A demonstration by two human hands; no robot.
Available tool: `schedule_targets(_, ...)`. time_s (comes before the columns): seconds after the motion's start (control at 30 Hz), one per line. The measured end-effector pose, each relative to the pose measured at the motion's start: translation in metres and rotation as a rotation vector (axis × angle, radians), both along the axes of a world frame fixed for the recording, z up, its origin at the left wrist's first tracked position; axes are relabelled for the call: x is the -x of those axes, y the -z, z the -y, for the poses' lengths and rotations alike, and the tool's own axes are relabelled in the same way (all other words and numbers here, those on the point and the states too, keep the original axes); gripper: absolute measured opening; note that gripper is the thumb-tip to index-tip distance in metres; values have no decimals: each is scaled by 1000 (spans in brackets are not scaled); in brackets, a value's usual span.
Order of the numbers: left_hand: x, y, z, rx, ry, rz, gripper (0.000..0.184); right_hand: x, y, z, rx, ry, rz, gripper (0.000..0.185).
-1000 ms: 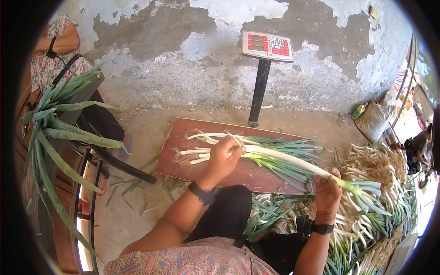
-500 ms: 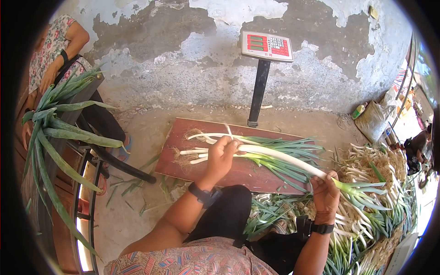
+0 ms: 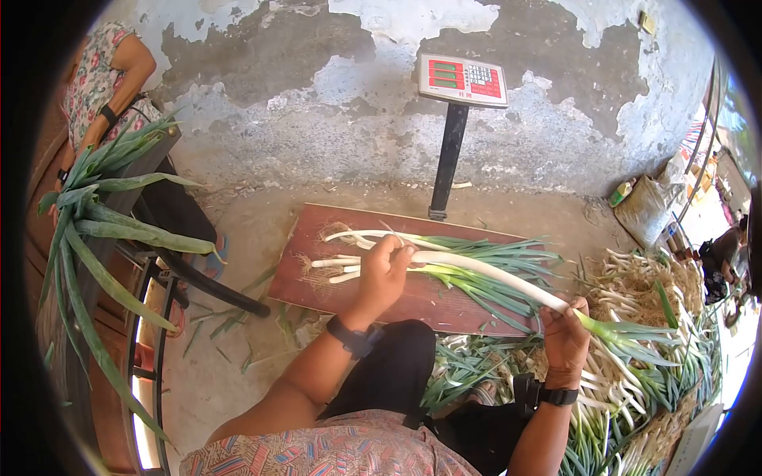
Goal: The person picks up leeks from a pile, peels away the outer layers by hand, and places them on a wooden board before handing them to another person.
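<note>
A long green onion point(image 3: 496, 272) stretches between my two hands, its white stalk slanting down to the right into green leaves. My left hand point(image 3: 386, 274) is closed, thumb and fingers pinching the white end. My right hand point(image 3: 565, 329) wraps around the stalk where white turns to green. Beneath lies a reddish-brown board point(image 3: 349, 301) bearing several green onions point(image 3: 484, 258), their roots to the left and leaves to the right. The root end of the held onion is hidden by my left fingers.
A scale display point(image 3: 463, 79) stands on a black post behind the board. Heaped green onions point(image 3: 627, 397) lie at my right, near a sack point(image 3: 647, 208). At left, more green onions point(image 3: 103, 214) hang over a dark rail, beside a person point(image 3: 119, 79) in a floral top.
The thin pale strip sticking up by my left hand is gone from view. My hands hold nearly the same place. At left, the other person's arm has shifted lower.
</note>
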State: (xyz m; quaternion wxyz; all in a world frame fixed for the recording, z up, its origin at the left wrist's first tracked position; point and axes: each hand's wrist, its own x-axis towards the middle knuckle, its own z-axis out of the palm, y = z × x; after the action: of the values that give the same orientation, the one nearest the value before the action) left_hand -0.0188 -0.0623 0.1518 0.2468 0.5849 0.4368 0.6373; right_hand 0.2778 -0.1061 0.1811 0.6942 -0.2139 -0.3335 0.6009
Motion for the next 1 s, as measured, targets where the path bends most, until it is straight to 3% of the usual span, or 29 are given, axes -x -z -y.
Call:
schedule_targets(0.07, 2, -1, 0, 37, 54, 136, 11, 0, 0, 0, 5, -1, -13, 11)
schedule_targets(0.27, 3, -17, 10, 11, 116, -81, 6, -4, 3, -1, -4, -11, -53, 13)
schedule_targets(0.57, 4, -12, 8, -92, -32, -298, 7, 0, 0, 0, -43, -15, -47, 13)
schedule_targets(0.73, 7, -11, 9, 23, 52, -36, 8, -1, 1, 0, -43, -20, -42, 13)
schedule_targets(0.87, 8, -18, 13, 32, 102, -4, 8, -2, 3, -1, -39, -17, -71, 13)
schedule_targets(1.0, 8, -19, 14, -118, -6, -270, 11, 0, 0, 1, -56, -11, -74, 13)
